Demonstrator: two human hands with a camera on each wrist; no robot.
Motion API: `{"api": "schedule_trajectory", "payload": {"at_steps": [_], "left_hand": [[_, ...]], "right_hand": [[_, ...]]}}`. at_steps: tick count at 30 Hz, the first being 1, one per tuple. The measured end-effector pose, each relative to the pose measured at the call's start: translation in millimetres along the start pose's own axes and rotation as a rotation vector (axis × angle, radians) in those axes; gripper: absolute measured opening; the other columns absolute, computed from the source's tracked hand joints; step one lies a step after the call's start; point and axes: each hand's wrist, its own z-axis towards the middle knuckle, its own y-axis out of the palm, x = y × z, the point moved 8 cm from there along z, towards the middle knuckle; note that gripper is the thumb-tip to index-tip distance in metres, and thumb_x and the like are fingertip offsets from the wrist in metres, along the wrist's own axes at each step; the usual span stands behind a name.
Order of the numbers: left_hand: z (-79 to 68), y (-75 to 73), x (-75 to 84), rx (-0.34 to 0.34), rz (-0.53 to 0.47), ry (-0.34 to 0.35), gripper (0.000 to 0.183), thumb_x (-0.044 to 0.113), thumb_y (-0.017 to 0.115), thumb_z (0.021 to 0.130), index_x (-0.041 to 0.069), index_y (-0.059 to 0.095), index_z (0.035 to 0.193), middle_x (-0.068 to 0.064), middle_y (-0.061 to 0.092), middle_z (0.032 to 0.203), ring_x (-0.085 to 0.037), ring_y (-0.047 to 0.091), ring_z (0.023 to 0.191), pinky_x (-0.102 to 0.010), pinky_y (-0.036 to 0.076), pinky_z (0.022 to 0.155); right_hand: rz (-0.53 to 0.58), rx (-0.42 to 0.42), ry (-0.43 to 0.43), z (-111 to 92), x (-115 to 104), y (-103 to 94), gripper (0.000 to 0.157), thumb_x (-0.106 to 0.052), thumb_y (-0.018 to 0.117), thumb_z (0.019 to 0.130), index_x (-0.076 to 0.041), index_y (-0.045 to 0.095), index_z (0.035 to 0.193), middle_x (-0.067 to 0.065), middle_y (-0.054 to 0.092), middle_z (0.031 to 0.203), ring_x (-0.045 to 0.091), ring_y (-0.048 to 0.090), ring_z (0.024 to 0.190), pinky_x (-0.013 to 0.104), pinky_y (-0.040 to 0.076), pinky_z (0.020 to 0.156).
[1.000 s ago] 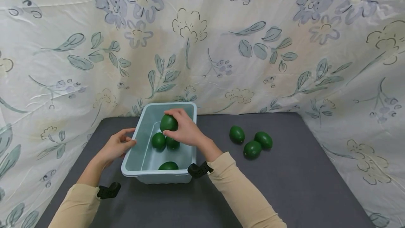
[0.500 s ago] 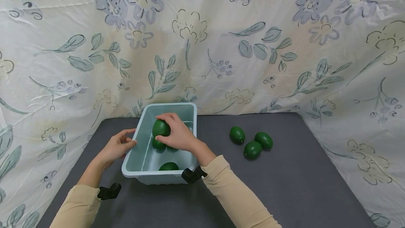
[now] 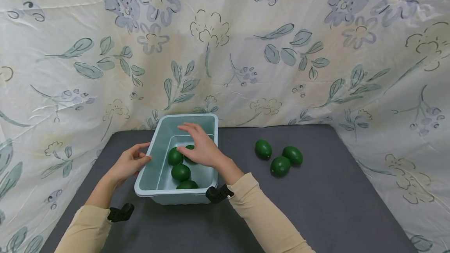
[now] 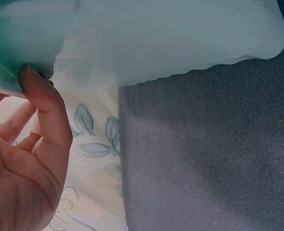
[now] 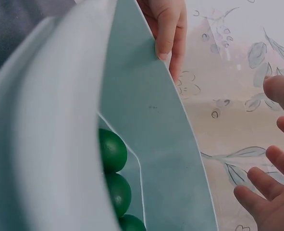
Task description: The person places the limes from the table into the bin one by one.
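Note:
A pale blue plastic bin (image 3: 175,193) stands at the left of the dark table. My left hand (image 3: 128,163) pinches its left rim, thumb on the near side, as the left wrist view shows with the bin wall (image 4: 180,38) beside the thumb. Over the bin's inside hovers my right hand (image 3: 204,149), fingers spread and holding nothing. Below it lie several smooth, dark green oval fruits; one fruit (image 3: 181,173) rests in the middle, another (image 3: 175,157) behind it, and a third (image 3: 187,185) is partly hidden by the front wall. My right fingers partly cover a further one.
Three more green fruits lie on the table (image 3: 334,190) right of the bin: a back-left fruit (image 3: 263,149), a right fruit (image 3: 292,155) and a front fruit (image 3: 280,166). A floral cloth (image 3: 239,50) hangs behind and around the table.
My right hand moved a green fruit left over the bin and let it go; it now lies in front of the others. The right fingers have spread. My left hand stayed at the rim.

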Motion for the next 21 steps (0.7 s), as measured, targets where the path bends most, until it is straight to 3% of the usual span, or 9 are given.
{"api": "schedule_trajectory", "payload": {"at_steps": [9,21], "left_hand": [[0.5,0.2,-1.3,-0.001,-0.003,-0.007,0.062,0.021,0.054,0.093,0.008,0.023,0.145,-0.017,0.054,0.104,-0.022,0.057,0.084,-0.038,0.052,0.067],[1.0,-0.1,-1.4,-0.002,-0.003,0.000,0.063,0.021,0.054,0.093,0.008,0.022,0.145,-0.018,0.054,0.105,-0.023,0.057,0.085,-0.038,0.052,0.067]], "right_hand": [[0.025,0.070,-0.050,-7,3,-19.7,0.053,-0.026,0.060,0.089,-0.015,0.042,0.138,0.006,0.035,0.142,0.019,0.038,0.129,0.039,0.038,0.098],[0.002,0.179,-0.082,-27,21,-46.6,0.047,-0.022,0.062,0.088,-0.014,0.048,0.133,0.002,0.045,0.135,0.016,0.042,0.125,0.036,0.039,0.098]]}}
